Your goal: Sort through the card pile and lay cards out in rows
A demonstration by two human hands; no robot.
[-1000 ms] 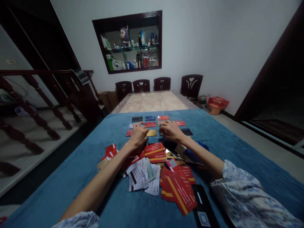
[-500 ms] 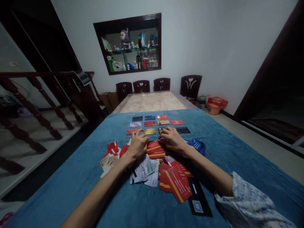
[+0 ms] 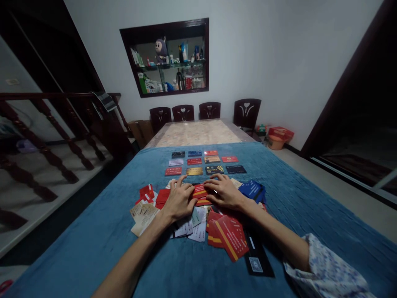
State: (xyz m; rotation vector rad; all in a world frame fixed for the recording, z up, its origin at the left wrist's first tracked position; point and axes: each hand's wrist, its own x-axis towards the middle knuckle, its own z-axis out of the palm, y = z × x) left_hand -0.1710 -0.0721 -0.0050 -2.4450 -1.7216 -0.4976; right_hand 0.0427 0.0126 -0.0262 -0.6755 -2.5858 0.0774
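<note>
My left hand [image 3: 180, 198] curls its fingers and thumb around the left end of a bunch of red cards [image 3: 200, 191] with yellow stripes. At the right end of the same cards, my right hand [image 3: 225, 192] has its bent fingers and thumb closed on them. Under and around my wrists lie loose piles: white cards [image 3: 198, 229], beige cards [image 3: 144, 215], blue cards [image 3: 253, 189] and more red cards [image 3: 231, 236]. Beyond my fingertips several cards lie singly in rows, among them a gold card [image 3: 194, 171] and a black VIP card [image 3: 214, 169].
A blue cloth [image 3: 102, 231] covers the near part of the table, with the bare tabletop [image 3: 201, 131] beyond. A black card with a square code [image 3: 257, 264] lies near my right forearm. Dark chairs [image 3: 247, 112] stand around the far end. Left is a wooden railing [image 3: 56, 145].
Both hands have drawn back slightly toward me, staying on the red cards. The gold and VIP cards, partly covered before, now show more fully. The camera view has shifted a little.
</note>
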